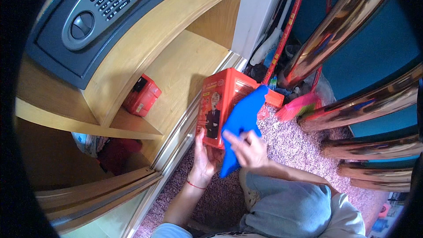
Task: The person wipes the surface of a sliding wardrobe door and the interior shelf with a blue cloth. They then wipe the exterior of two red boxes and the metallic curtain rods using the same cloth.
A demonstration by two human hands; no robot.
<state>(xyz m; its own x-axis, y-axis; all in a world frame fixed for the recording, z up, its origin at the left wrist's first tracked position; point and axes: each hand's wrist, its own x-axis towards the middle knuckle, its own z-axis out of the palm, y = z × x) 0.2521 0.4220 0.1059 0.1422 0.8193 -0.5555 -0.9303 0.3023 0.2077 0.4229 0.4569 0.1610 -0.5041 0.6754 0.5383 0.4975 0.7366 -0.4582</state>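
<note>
A red box (213, 92) with a printed figure in a dark suit stands tilted in front of the cabinet. My left hand (202, 161) grips its lower end, thumb on the printed face; the other fingers are mostly hidden. Against the box's right side lies a bright blue cloth (243, 114), spread along its height and covering part of it. My right hand (252, 150) has hold of the cloth near its middle, with the index finger stretched toward the box.
A smaller red box (142, 95) sits on the wooden cabinet shelf (176, 64), below a dark safe (57, 44) with a keypad. Sliding-door rails (178, 121) edge the cabinet. To the right are shiny copper-coloured tubes (339, 28), a pink broom (299, 105) and speckled carpet (291, 143).
</note>
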